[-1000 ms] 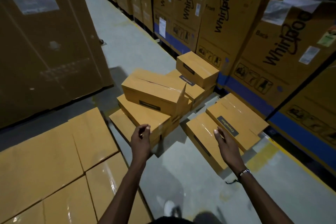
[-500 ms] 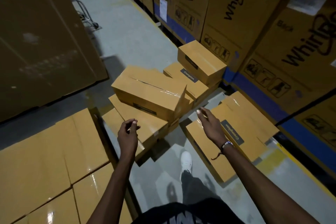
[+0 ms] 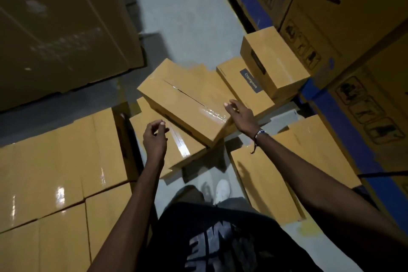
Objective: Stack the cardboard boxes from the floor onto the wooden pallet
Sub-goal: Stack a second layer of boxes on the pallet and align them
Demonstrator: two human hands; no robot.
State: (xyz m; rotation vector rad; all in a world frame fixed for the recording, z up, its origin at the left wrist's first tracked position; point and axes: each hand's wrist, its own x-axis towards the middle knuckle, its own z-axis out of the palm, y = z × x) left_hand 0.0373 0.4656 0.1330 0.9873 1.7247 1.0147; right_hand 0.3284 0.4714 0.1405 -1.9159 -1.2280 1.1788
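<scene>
Reaching toward centre frame, my right hand [image 3: 241, 117] spreads relaxed fingers over the near right corner of the tan taped cardboard box [image 3: 187, 104] topping the floor pile; my left hand [image 3: 154, 139], loosely curled and empty, hovers just below-left of it.

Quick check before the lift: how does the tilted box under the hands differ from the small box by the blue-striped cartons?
The tilted box is long and flat; the small box is shorter and taller. The tilted box lies askew on top of the pile, while the small box sits level on the box with the label. The right hand reaches over the tilted box; no hand is near the small box. Both are plain brown cardboard, shut.
</scene>
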